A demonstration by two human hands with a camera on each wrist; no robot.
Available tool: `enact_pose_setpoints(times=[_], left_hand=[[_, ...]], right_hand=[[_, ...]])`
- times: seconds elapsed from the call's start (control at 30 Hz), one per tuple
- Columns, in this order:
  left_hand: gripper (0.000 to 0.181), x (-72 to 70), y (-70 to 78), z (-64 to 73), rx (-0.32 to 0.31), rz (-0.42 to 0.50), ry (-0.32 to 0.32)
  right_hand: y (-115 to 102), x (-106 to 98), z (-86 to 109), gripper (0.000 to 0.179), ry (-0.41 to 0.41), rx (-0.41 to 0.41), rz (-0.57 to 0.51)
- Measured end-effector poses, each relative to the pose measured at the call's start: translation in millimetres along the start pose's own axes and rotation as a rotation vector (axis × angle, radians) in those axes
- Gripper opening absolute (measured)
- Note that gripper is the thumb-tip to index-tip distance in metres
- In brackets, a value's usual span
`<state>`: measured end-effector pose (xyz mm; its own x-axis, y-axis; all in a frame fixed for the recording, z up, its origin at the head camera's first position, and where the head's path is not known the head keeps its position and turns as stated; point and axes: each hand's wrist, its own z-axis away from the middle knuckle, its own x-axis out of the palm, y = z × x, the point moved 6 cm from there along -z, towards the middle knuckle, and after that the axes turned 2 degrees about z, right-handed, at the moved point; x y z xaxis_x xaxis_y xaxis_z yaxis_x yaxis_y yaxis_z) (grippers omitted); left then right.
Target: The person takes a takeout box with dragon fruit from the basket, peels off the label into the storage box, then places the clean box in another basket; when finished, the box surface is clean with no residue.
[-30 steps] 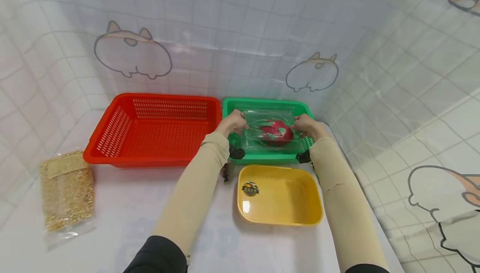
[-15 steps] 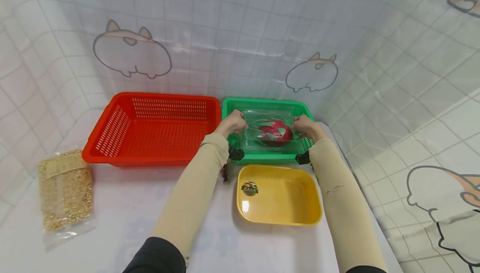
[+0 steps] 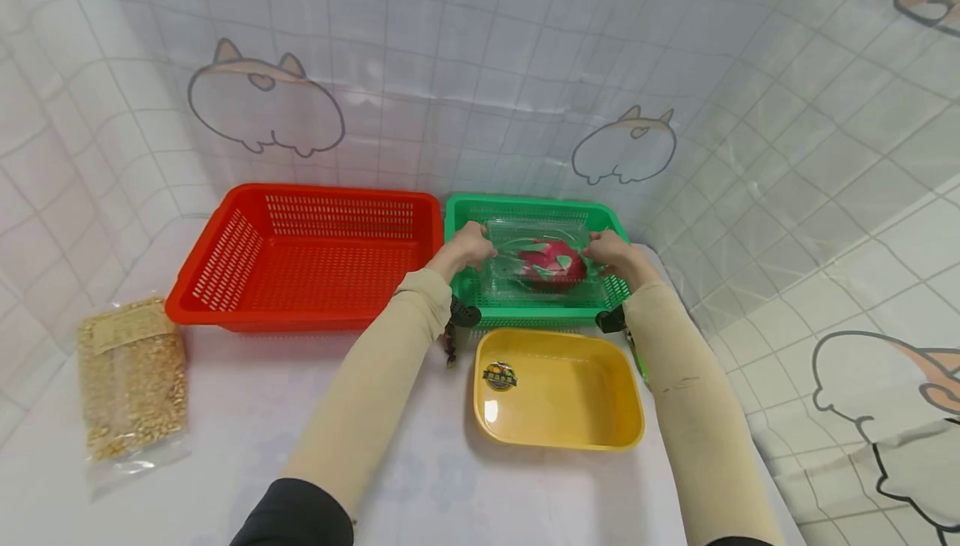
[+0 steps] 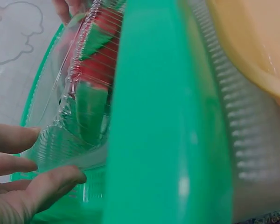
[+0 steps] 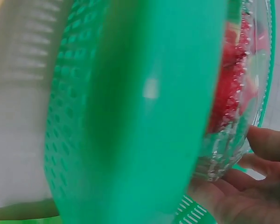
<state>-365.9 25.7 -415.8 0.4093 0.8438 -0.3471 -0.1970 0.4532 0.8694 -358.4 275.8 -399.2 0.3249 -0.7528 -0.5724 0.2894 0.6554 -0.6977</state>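
Observation:
A clear plastic clamshell box (image 3: 502, 279) with a red and green dragon fruit (image 3: 552, 261) inside lies in the green basket (image 3: 525, 314). My left hand (image 3: 467, 247) grips the box's left end. In the left wrist view, the thumb and fingers of this hand lie about that end. At the opposite end my right hand (image 3: 611, 254) holds the box. The right wrist view shows its thumb (image 5: 270, 144) against the clear side and the other fingers below. The basket's green rim hides part of the box in both wrist views.
Left of the green basket stands a red basket (image 3: 337, 279). In front is a yellow tray (image 3: 558, 392). A bag of pale yellow grains (image 3: 135, 379) lies far left. A small dark object (image 3: 450, 346) and something green (image 3: 641, 367) show beside the sleeves.
Both forearms and wrists have shifted slightly, the left one lower and to the left. The hands stay at the box's ends, and the box has hardly moved.

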Motion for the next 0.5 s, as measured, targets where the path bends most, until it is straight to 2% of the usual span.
enact_pose_setpoints(times=[0.07,0.2,0.37,0.5], left_hand=[[0.062,-0.5,2.2,8.1,0.008,0.000,0.004],[0.061,-1.4,4.0,13.8,0.028,0.009,-0.016],[0.061,-5.4,7.6,21.8,0.045,-0.090,-0.044],[0.059,-9.5,10.4,29.2,0.100,-0.176,-0.046]], right_hand=[[1.2,0.0,-0.6,0.062,-0.007,-0.005,-0.001],[3.1,-0.3,0.3,0.063,-0.023,-0.009,-0.005],[2.6,-2.9,6.7,0.063,-0.041,-0.028,0.039],[-0.7,-5.2,15.6,0.064,-0.037,-0.075,0.118]])
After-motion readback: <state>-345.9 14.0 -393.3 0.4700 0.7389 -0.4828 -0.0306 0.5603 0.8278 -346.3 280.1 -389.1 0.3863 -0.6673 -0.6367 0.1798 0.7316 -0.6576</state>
